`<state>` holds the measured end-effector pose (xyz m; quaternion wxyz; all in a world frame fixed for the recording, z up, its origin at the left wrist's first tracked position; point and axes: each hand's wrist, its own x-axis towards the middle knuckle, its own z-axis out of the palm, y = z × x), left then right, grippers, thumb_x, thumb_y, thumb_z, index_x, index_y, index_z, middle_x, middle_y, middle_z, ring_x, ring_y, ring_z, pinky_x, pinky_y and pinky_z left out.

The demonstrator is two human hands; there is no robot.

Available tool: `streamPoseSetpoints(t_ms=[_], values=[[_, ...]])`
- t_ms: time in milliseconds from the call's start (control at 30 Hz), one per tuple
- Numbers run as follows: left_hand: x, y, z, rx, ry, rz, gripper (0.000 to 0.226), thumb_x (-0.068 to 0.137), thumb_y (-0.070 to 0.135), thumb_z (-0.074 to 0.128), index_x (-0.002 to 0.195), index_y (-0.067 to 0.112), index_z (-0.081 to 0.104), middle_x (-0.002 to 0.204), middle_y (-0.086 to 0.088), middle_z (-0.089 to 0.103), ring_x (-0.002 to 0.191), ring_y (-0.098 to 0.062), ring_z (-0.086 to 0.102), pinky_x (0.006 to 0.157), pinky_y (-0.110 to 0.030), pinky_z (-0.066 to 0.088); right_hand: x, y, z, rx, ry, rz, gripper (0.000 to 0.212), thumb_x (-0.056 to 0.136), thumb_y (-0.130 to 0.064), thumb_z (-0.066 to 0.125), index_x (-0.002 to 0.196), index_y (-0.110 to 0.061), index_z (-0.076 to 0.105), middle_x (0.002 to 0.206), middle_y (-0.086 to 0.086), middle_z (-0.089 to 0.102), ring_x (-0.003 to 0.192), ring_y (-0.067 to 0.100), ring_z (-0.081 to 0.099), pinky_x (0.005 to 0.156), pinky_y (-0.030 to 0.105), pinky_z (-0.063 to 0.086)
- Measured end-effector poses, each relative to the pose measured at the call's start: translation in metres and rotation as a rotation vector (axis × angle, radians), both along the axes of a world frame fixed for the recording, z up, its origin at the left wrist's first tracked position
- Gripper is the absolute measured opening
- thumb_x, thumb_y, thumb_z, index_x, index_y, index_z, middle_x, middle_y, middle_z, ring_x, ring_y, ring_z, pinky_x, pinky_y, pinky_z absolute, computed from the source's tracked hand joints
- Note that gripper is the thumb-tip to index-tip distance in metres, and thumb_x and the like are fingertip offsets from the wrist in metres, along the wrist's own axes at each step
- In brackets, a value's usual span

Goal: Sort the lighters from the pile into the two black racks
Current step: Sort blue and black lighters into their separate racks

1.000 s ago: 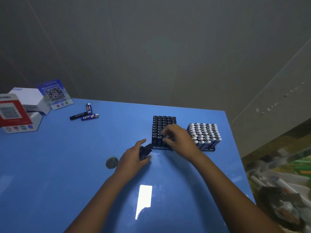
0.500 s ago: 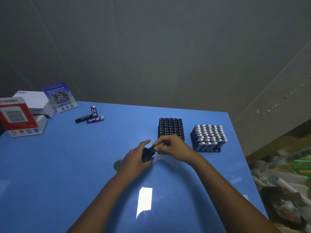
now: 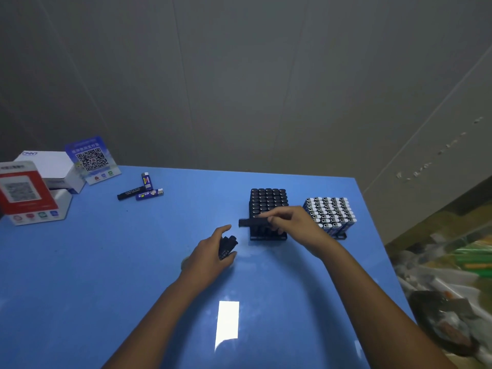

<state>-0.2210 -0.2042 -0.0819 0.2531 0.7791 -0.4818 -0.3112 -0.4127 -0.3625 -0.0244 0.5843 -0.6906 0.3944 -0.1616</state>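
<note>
Two black racks stand on the blue table [image 3: 106, 262]. The left rack [image 3: 268, 201] is full of black lighters; the right rack [image 3: 331, 213] holds blue lighters with white tops. My right hand [image 3: 292, 225] pinches one black lighter [image 3: 250, 222], held level just in front of the left rack. My left hand [image 3: 210, 251] grips a small bunch of black lighters [image 3: 227, 246] close to the table, left of the rack. Three loose lighters [image 3: 143, 189], one black and two blue, lie far left on the table.
White boxes [image 3: 50, 169] and two QR-code cards, one red [image 3: 20, 190] and one blue [image 3: 91, 158], stand at the table's far left. A grey wall lies behind. Clutter [image 3: 447, 275] sits beyond the table's right edge.
My right hand took one black lighter from the bunch in my left hand and carried it right, up toward the left rack. The left hand stayed in place.
</note>
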Motion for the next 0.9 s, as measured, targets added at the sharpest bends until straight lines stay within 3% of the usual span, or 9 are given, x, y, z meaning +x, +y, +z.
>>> streamPoseSetpoints(t_ms=[167,300,400,467,567,667,767,900], values=[[0.001,0.003,0.002,-0.019,0.002,-0.003,0.061,0.087,0.049,0.065,0.135,0.059,0.028,0.109,0.013,0.061,0.099,-0.014,0.062,0.088,-0.045,0.055,-0.004,0.001,-0.007,0.117,-0.048,-0.095,0.008,0.089,-0.005,0.072,0.093,-0.012,0.073,0.082,0.005,0.074,0.076,0.015,0.066,0.073,0.028,0.047],[0.001,0.005,0.002,-0.037,-0.005,-0.004,0.06,0.088,0.047,0.065,0.135,0.057,0.03,0.109,0.014,0.061,0.1,-0.014,0.061,0.089,-0.045,0.054,-0.004,0.007,-0.007,0.18,-0.106,-0.055,0.033,0.09,0.002,0.067,0.12,-0.012,0.06,0.08,0.005,0.068,0.08,0.021,0.069,0.079,0.03,0.056],[0.002,0.006,0.0,-0.049,-0.009,-0.003,0.059,0.089,0.046,0.066,0.135,0.056,0.031,0.109,0.013,0.061,0.1,-0.014,0.061,0.089,-0.045,0.054,-0.005,0.011,-0.004,0.125,-0.097,0.032,0.062,0.092,0.002,0.066,0.141,-0.029,0.047,0.084,0.008,0.062,0.083,0.026,0.072,0.09,0.041,0.057],[0.002,0.007,0.0,-0.055,-0.009,-0.005,0.059,0.089,0.045,0.066,0.135,0.055,0.031,0.108,0.014,0.061,0.1,-0.014,0.061,0.089,-0.045,0.054,-0.004,0.011,-0.003,0.073,-0.079,0.063,0.068,0.092,0.001,0.066,0.141,-0.04,0.045,0.088,0.013,0.059,0.085,0.03,0.073,0.093,0.05,0.055],[0.0,0.007,0.003,-0.056,-0.009,-0.002,0.058,0.088,0.045,0.065,0.134,0.055,0.032,0.107,0.016,0.06,0.1,-0.013,0.061,0.089,-0.045,0.054,-0.001,0.011,-0.003,-0.044,-0.015,0.064,0.058,0.089,-0.003,0.07,0.129,-0.042,0.052,0.088,0.015,0.06,0.081,0.035,0.071,0.088,0.058,0.056],[0.0,0.008,0.003,-0.057,-0.009,-0.004,0.058,0.087,0.047,0.064,0.134,0.056,0.031,0.111,0.015,0.061,0.103,-0.013,0.061,0.09,-0.045,0.054,0.001,0.012,0.0,-0.175,0.074,0.042,0.037,0.087,-0.007,0.072,0.11,-0.03,0.053,0.084,0.013,0.064,0.069,0.02,0.061,0.075,0.049,0.058],[0.001,0.006,0.004,-0.062,-0.027,-0.006,0.06,0.089,0.041,0.066,0.14,0.048,0.034,0.115,0.011,0.062,0.107,-0.013,0.06,0.092,-0.043,0.053,0.001,0.012,-0.001,-0.291,0.163,0.038,0.032,0.087,-0.01,0.073,0.098,-0.028,0.049,0.083,0.01,0.064,0.064,0.009,0.053,0.065,0.034,0.049],[0.006,0.001,0.004,-0.087,-0.046,0.002,0.061,0.092,0.032,0.067,0.145,0.034,0.037,0.113,0.003,0.063,0.102,-0.017,0.061,0.091,-0.038,0.052,0.005,0.012,-0.005,-0.363,0.237,0.099,0.034,0.087,-0.007,0.07,0.103,-0.031,0.053,0.075,-0.001,0.059,0.061,0.007,0.051,0.063,0.028,0.047]])
